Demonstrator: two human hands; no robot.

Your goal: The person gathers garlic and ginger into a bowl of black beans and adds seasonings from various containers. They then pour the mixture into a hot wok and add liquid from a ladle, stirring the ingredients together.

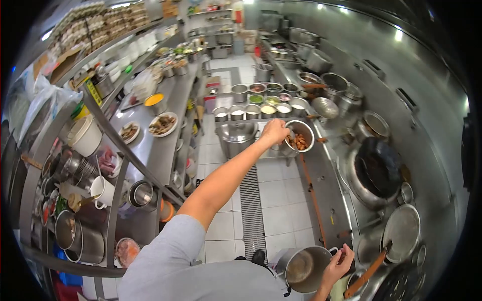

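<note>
One arm reaches forward over the aisle, and its hand, my left hand point(275, 132), is closed at the rim of a metal pot point(310, 131) holding brown chunks of food point(300, 142). What its fingers hold is too small to make out. Low at the right, my right hand point(339, 264) is at the handle side of a large, deep metal pot point(305, 268) near my body; its fingers are curled, and their grip is unclear. Rows of small metal containers point(252, 111) with white, green and yellow contents stand just beyond my left hand.
A lidded steel pot point(237, 133) stands left of the reaching hand. Along the right runs a stove counter with a blackened wok point(376, 168) and a wooden-handled pan point(401, 233). Shelving and a steel counter with plates of food point(163, 124) line the left. A floor grate point(252, 210) runs between.
</note>
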